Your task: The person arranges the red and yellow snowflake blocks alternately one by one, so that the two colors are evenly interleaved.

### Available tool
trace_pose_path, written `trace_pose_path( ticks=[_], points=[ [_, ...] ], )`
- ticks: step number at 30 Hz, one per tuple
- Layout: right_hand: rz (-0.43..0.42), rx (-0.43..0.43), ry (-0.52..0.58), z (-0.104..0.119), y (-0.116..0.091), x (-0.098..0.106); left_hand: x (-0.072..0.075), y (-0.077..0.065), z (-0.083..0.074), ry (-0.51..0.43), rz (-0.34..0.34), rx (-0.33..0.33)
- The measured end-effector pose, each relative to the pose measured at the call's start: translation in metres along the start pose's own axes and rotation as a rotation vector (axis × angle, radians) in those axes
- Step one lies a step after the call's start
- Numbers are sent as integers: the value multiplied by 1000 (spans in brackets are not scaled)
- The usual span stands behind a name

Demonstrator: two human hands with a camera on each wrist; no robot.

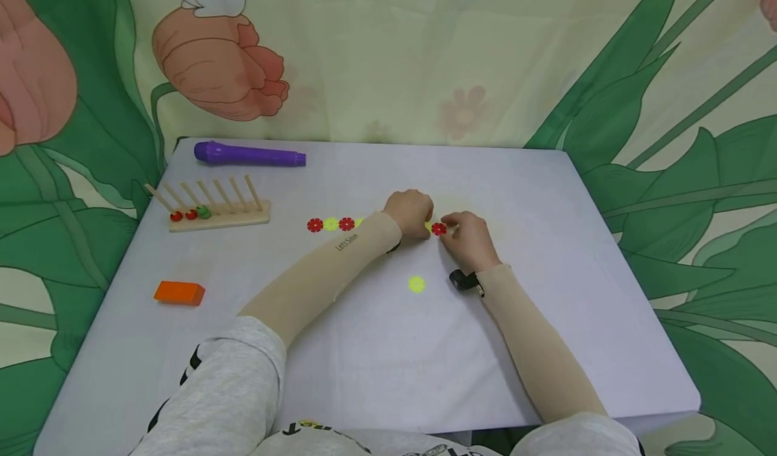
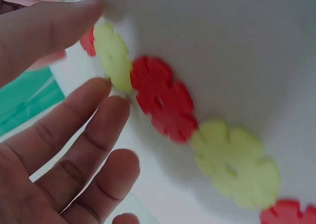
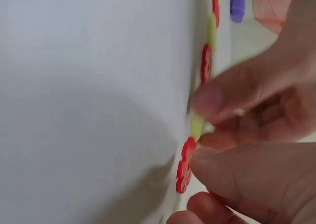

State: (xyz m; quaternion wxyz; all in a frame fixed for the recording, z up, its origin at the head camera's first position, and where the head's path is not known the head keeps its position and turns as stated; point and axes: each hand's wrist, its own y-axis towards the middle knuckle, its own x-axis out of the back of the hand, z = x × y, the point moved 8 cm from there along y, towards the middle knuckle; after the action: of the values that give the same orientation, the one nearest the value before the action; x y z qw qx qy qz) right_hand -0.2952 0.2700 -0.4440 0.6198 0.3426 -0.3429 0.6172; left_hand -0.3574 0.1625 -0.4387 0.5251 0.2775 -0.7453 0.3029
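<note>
A row of red and yellow notched flower-shaped discs runs along the table, joined edge to edge. My left hand (image 1: pixel 409 213) is over its right part, thumb and fingertips on either side of a yellow disc (image 3: pixel 196 127), pinching it. At the row's right end my right hand (image 1: pixel 470 240) pinches the last red disc (image 1: pixel 439 229), its thumb against the disc's face. Further along, a red disc (image 2: pixel 163 99) and another yellow disc (image 2: pixel 236 165) show in the left wrist view. The left forearm hides part of the row in the head view.
A loose yellow disc (image 1: pixel 416 284) lies nearer the person. To the left are an orange block (image 1: pixel 179 293) and a wooden peg stand (image 1: pixel 243 220) with red and green beads. A purple microphone-shaped object (image 1: pixel 249 154) lies near the back edge, before a printed curtain (image 1: pixel 376 58).
</note>
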Motion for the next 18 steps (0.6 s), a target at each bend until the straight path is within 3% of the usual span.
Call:
trace_pose_path(
  ticks=[3,9,14,18],
  points=[
    [7,20,42,2,-13,-1,-2,4,-5,1,-10,-5],
    [122,143,98,25,-43,-18,-7,8,-13,-39,-24,-40],
    [208,287,70,50,-66,-36,-10,11,-18,-72,-24,-66],
    [222,351,24,61,-81,-43,-11,12,-22,-69,-29,-78]
  ],
)
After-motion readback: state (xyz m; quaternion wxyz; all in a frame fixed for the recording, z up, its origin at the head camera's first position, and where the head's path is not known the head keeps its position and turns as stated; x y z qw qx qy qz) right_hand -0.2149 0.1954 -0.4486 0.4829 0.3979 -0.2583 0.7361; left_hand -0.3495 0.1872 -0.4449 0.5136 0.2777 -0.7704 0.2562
